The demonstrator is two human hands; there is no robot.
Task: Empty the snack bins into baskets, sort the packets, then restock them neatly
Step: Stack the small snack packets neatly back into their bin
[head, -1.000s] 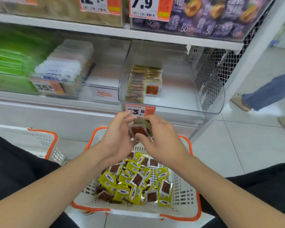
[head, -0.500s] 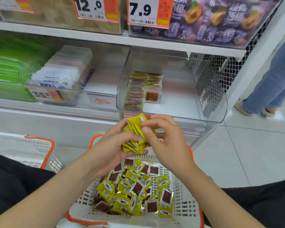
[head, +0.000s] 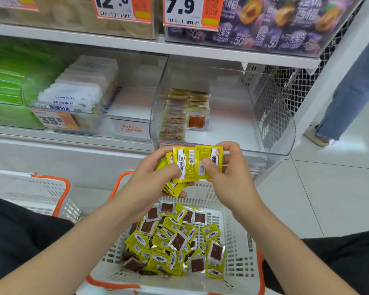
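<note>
My left hand (head: 156, 177) grips a fanned stack of yellow snack packets (head: 184, 165) above the white basket (head: 239, 241). My right hand (head: 228, 173) pinches the rightmost packet of that stack with thumb and fingers. Below, the basket with orange handles holds several loose yellow and brown packets (head: 175, 241). On the shelf behind stands a clear plastic bin (head: 271, 116). Inside it, at its left, a neat row of packets (head: 179, 116) stands upright; the remainder of the bin floor is bare.
A second white basket (head: 30, 192) sits at the left by my knee. Neighbouring bins hold white packets (head: 79, 92) and green packs (head: 2, 88). A person's leg in jeans (head: 354, 86) stands on the tiled floor at the right.
Both hands rose slightly with the packets. The stack turned from its brown window side to its yellow backs and fanned out wider. The passer-by stepped closer on the right.
</note>
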